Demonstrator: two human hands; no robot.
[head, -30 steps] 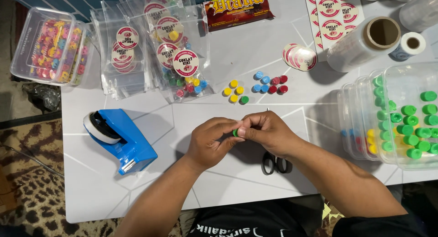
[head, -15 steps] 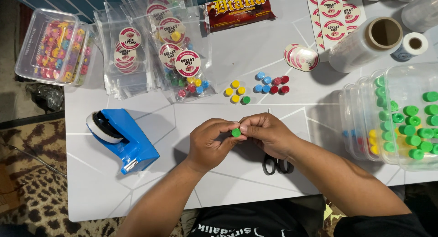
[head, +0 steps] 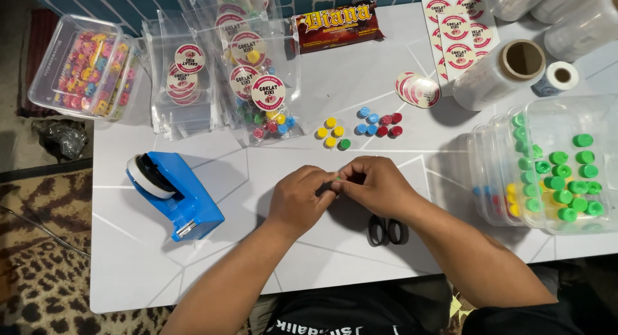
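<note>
Both hands meet fingertip to fingertip over the white table, near its front edge: left hand and right hand pinch one small green piece between them, mostly hidden, only a sliver showing, shape unclear. Black scissor handles, two round loops, poke out from under the right wrist. Left of the hands, a blue plastic tape dispenser, boxy, with a white roll in it. Right, clear plastic tubs, glossy, holding round green candies and some yellow ones at the left end. Beyond the hands, loose button-shaped candies on the tabletop: a yellow cluster with one green, then a blue and red cluster just beside it. Further back, clear crinkly bags with round stickers, one filled with mixed coloured candies. Far left, a clear lidded box of multicoloured sweets. Far edge: a dark red glossy wrapper pack, sheets of round stickers, a roll of clear film on a cardboard core, and a small white roll.
</note>
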